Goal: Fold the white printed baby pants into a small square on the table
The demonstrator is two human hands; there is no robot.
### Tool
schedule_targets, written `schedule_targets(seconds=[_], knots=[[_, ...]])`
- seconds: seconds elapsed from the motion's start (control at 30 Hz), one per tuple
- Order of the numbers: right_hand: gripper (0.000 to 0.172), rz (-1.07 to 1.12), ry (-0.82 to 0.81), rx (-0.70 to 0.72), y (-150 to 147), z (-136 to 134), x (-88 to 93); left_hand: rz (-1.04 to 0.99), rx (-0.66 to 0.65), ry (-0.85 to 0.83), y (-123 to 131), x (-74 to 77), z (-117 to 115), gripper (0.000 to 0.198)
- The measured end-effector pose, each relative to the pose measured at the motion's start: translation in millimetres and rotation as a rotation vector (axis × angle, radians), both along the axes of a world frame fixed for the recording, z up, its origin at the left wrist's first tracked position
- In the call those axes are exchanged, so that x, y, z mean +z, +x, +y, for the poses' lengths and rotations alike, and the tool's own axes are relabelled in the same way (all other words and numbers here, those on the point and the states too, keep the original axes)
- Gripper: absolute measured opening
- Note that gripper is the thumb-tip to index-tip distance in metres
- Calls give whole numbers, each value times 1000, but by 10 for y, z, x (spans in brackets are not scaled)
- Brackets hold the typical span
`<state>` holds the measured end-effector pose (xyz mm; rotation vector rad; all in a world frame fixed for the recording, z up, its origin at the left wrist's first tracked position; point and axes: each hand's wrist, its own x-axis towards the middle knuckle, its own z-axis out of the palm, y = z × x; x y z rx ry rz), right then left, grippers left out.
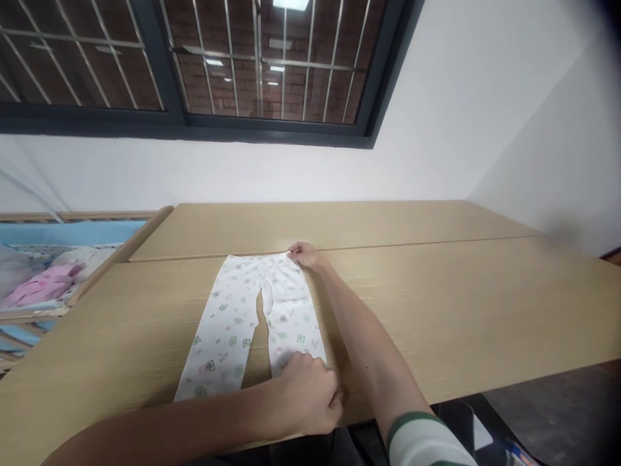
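1. Two hands are working on one pair of small printed pants point(228, 323), which is lying flat near the table's point(460, 310) front edge, waistband away from me.
2. My right hand point(305, 255) is reaching across to the waistband's far right corner, fingertips pinching the fabric there.
3. My left hand point(308, 400) is curling over the right leg's cuff at the near edge; I cannot tell whether it is gripping.
4. A crib point(145, 226) is standing off the table's left end.

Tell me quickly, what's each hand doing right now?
Left hand: closed on the baby pants leg cuff.
Right hand: closed on their waistband.
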<state>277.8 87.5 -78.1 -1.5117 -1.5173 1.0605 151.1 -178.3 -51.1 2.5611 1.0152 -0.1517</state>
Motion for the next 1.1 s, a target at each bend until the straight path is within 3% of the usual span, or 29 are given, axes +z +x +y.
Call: schedule_targets(seconds=[0.2, 0.47, 0.63, 0.9, 1.1], knots=[[27, 1, -6, 4, 15, -11, 11, 2, 4, -58, 6, -27, 106, 30], [26, -11, -8, -28, -16, -38, 10, -89, -27, -157, -100, 29, 180, 26], [26, 9, -6, -66, -83, -42, 50, -223, 26, -183, -202, 106, 126, 32], [24, 90, 70, -29, -548, 15, 304, -535, 222, -476, -837, 387, -127, 36], [29, 53, 134, -25, -1171, 67, 350, -668, 490, -567, -1357, 373, -317, 42]])
